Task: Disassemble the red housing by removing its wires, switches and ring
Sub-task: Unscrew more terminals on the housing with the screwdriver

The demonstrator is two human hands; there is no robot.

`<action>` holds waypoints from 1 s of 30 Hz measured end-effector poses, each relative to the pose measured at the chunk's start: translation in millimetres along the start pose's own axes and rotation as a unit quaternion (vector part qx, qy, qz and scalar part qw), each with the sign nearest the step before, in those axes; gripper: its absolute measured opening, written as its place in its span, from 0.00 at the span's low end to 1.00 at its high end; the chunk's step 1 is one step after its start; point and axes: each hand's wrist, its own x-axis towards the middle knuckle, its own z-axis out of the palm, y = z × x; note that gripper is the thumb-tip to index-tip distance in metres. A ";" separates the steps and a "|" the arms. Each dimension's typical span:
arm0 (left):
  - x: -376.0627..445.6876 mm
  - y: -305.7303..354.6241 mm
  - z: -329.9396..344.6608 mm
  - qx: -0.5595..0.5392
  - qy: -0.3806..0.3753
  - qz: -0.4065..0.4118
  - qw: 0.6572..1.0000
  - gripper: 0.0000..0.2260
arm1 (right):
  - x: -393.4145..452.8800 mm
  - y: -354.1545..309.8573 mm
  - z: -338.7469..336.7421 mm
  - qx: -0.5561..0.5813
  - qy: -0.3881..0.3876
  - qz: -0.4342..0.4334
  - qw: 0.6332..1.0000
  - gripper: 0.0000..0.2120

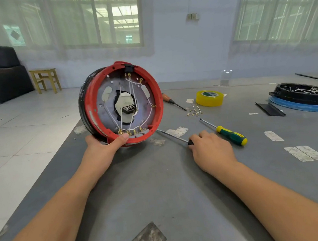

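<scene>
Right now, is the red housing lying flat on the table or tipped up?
Tipped up. The red housing stands on its edge, its open wired side facing the camera, with the left hand holding its lower rim.

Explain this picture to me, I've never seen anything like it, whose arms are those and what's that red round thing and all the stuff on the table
This is one picture from a camera worn on a person's head, looking forward and down, so the two bare arms are that person's own. No robot is involved.

The left hand grips the bottom rim of a red housing, a round shell tipped up on edge so you see inside: white wires run across it to small brass terminals.

The right hand rests on the grey table, fingers curled on the handle of a thin screwdriver.

Also on the table: a green and yellow screwdriver, an orange-handled one, a roll of yellow tape, a few loose wire pieces, and a black round tray holding more wires.
</scene>
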 end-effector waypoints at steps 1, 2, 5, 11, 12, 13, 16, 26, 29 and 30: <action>0.1 -0.6 -0.1 0.007 0.000 0.000 1.000 0.51 | -0.9 1.3 -1.7 0.007 -0.002 -0.016 1.000 0.13; 0.6 -1.4 -0.4 0.015 0.000 0.002 1.000 0.51 | -1.3 3.0 -3.7 0.014 -0.008 -0.032 0.999 0.13; 3.2 -2.9 -2.0 0.019 -0.007 0.009 1.000 0.49 | 0.3 9.9 -10.7 0.037 -0.039 -0.073 0.996 0.14; 5.0 1.4 -9.1 0.007 -0.037 0.047 0.998 0.35 | 0.7 29.3 -28.2 0.115 -0.043 -0.128 0.984 0.14; 5.0 2.2 -10.6 0.003 -0.043 0.050 0.998 0.33 | -0.4 31.5 -29.6 0.125 -0.043 -0.135 0.982 0.15; 4.5 3.4 -11.6 -0.004 -0.049 0.047 0.998 0.34 | -1.7 32.6 -30.6 0.134 -0.044 -0.142 0.980 0.15; 4.8 2.5 -12.1 -0.019 -0.040 0.033 0.998 0.42 | -5.8 29.9 -31.0 0.183 -0.028 -0.157 0.970 0.19; 5.4 5.0 -12.6 -0.123 -0.037 -0.033 0.991 0.49 | -8.8 24.9 -32.6 0.257 0.021 -0.176 0.950 0.17; 7.7 1.9 -12.1 -0.137 -0.040 -0.032 0.989 0.41 | -7.2 26.1 -29.4 0.258 0.032 -0.166 0.951 0.19; 7.9 2.0 -12.6 -0.144 -0.042 -0.034 0.988 0.41 | -6.7 25.6 -27.4 0.256 0.031 -0.166 0.952 0.19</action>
